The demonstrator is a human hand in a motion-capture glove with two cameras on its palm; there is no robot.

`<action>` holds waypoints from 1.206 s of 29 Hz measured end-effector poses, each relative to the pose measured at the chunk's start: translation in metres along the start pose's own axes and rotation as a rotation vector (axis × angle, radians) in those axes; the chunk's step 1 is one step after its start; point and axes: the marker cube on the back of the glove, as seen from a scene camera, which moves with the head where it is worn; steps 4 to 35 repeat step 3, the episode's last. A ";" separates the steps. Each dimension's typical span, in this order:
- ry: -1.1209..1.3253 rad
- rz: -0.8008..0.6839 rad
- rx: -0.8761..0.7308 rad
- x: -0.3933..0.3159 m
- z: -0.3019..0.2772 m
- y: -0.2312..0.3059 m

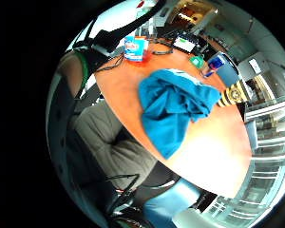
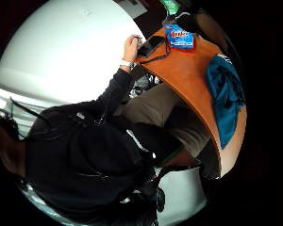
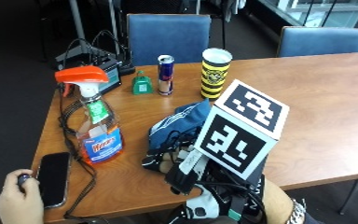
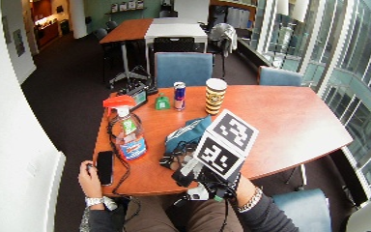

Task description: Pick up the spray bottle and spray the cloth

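Gloved right hand (image 3: 194,175) nearest the outside camera, raised at the table's near edge, back toward the camera, nothing seen in it; cannot tell from any view whether the fingers are straight or curled. Just beyond the hand, crumpled teal cloth (image 3: 182,123) lying on the wooden table (image 3: 328,93); filling much of the little-finger-side palm view (image 1: 173,107), so close below the palm. To the hand's left, apart from it, spray bottle (image 3: 96,126) standing upright with orange trigger head and orange liquid, untouched. Farther left at the table edge, black phone (image 3: 53,177) lying flat beside the bare left hand (image 3: 19,200), black cable running past the bottle's base. Beyond the cloth, away from the hand: yellow-and-black patterned cup (image 3: 215,73), energy drink can (image 3: 165,74), small green object (image 3: 141,85), all upright in a row. Farther back left, small device with a screen (image 3: 107,79) amid cables.
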 end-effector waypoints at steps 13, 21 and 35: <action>-0.007 -0.012 -0.006 -0.003 -0.001 0.001; -0.007 -0.012 -0.006 -0.003 -0.001 0.001; -0.007 -0.012 -0.006 -0.003 -0.001 0.001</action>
